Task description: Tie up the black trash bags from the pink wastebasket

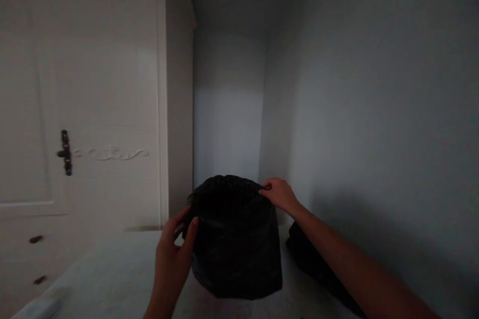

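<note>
A black plastic bag (235, 249) stands upright in front of me, its mouth spread wide at the top. On its left rim my left hand (175, 244) is closed, with the thumb on the near side and the fingers partly behind the edge. My right hand (279, 193) pinches the rim at the upper right between thumb and fingers. The inside of the bag is too dark to make out.
The bag is over a pale covered surface (116, 264). Another dark item (305, 249) lies at the right, partly behind my right forearm. A white wardrobe (112, 84) with a dark handle stands at the left, and a grey wall (374, 109) closes off the right.
</note>
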The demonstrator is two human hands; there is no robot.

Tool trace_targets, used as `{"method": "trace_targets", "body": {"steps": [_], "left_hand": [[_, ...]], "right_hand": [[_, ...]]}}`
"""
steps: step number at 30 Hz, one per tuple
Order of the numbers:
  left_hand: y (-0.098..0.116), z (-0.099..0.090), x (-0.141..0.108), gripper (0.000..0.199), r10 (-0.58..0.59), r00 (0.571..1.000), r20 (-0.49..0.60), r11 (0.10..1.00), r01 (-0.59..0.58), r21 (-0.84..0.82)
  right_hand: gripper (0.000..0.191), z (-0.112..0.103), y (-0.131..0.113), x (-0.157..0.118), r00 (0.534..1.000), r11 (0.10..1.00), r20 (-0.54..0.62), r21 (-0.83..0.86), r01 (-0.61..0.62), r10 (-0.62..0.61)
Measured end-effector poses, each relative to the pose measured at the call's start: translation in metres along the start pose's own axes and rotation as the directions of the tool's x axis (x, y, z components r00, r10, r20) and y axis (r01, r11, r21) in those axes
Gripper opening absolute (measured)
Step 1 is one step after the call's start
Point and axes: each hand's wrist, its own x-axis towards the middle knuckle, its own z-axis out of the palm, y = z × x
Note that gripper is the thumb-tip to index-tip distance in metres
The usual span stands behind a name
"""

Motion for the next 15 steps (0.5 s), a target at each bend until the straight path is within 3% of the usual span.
{"method": "trace_targets", "body": {"steps": [3, 7, 15], "left_hand": [[0.007, 0.001, 0.007, 0.047, 0.127, 0.991, -0.03, 0.989, -0.124, 0.087], [0.023, 0.004, 0.026, 0.037, 0.233, 0.972, 0.011, 0.952, -0.231, 0.203], [0.051, 0.008, 0.052, 0.036, 0.253, 0.965, 0.073, 0.922, -0.263, 0.284]], "right_hand": [[0.009, -0.006, -0.006, 0.001, 1.0, 0.997, 0.002, -0.076, 0.027, -0.027], [0.013, -0.016, -0.017, 0.004, 0.998, 0.993, -0.01, -0.1, 0.064, -0.065], [0.012, -0.028, -0.037, 0.026, 0.998, 0.994, -0.049, 0.098, 0.055, -0.051]]}}
